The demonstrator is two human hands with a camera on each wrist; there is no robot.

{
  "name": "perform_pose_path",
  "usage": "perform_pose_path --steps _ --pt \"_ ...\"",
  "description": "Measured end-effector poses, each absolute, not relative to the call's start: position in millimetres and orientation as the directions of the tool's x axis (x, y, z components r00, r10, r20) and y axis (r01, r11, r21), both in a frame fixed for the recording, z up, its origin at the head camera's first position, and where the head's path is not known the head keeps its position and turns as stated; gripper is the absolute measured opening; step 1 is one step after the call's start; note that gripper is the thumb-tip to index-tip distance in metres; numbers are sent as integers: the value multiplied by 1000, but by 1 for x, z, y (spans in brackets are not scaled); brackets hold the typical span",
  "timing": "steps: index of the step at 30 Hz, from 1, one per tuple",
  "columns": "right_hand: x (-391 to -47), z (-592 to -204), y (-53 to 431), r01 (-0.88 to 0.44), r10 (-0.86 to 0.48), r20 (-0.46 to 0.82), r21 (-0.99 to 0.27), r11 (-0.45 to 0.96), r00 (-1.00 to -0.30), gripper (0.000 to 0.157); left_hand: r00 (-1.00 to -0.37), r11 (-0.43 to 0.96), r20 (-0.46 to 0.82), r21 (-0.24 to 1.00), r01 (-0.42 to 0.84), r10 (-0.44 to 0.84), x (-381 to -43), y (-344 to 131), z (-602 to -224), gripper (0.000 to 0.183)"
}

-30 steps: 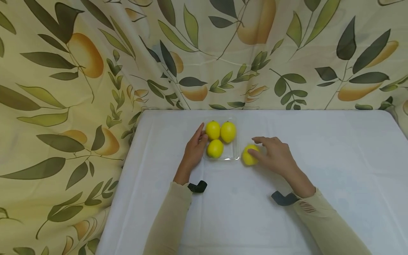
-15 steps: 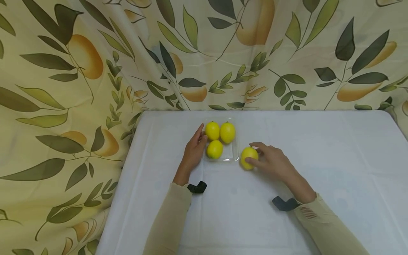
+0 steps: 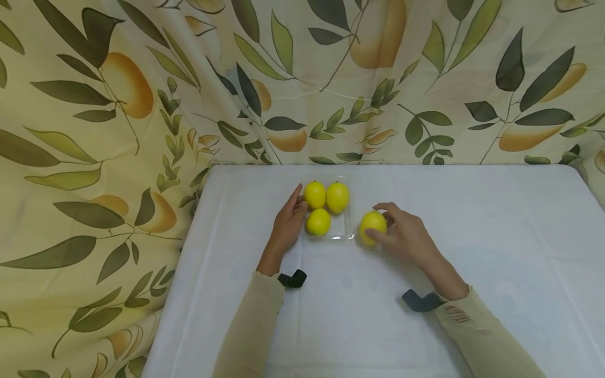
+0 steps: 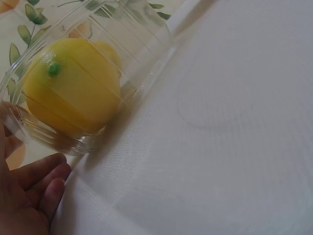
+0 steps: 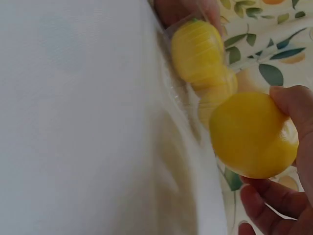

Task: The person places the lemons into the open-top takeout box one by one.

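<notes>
A clear plastic container (image 3: 350, 210) holds three yellow lemons, two along its far side and one lemon (image 3: 319, 222) at the near left. My left hand (image 3: 287, 223) rests against the container's left wall with relaxed fingers. In the left wrist view, a lemon (image 4: 73, 88) with a green nub shows through the clear wall, and loosely bent fingers (image 4: 41, 183) lie beside it. To the right of the container, my right hand (image 3: 410, 231) holds another lemon (image 3: 372, 228) between thumb and fingers. The right wrist view shows this held lemon (image 5: 254, 134) raised over the table.
A white cloth covers the table (image 3: 354, 315). Behind it and along the left hangs a curtain (image 3: 283, 79) printed with leaves and fruit. Each wrist wears a dark band, and the right band (image 3: 422, 301) juts inward.
My right hand has taken hold of the lemon; it first shifted slightly toward me, then back away from me. My left hand and the container have stayed put.
</notes>
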State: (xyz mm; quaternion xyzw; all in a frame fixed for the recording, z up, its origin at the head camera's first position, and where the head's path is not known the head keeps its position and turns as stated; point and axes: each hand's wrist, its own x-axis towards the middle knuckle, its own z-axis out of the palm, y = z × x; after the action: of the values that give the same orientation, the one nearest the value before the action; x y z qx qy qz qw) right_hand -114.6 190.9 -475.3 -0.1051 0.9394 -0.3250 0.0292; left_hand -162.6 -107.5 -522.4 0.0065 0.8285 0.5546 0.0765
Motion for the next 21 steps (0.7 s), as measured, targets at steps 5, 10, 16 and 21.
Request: perform_pose_path --steps 5,10,16,21 --pt "-121 -465 181 -227 -186 132 -649 726 -974 62 -988 388 -121 919 -76 92 -161 -109 -522 52" --pt "-130 -456 162 -254 -189 169 -674 694 -967 63 -988 393 -117 917 -70 96 -161 -110 -521 52" --pt "-137 -454 143 -266 -228 147 -676 688 -962 65 -989 389 -114 919 -67 99 -162 -110 -522 52" --pt "-141 -459 134 -300 -265 153 -632 715 -952 69 -988 390 -116 918 -67 104 -163 -108 -523 51"
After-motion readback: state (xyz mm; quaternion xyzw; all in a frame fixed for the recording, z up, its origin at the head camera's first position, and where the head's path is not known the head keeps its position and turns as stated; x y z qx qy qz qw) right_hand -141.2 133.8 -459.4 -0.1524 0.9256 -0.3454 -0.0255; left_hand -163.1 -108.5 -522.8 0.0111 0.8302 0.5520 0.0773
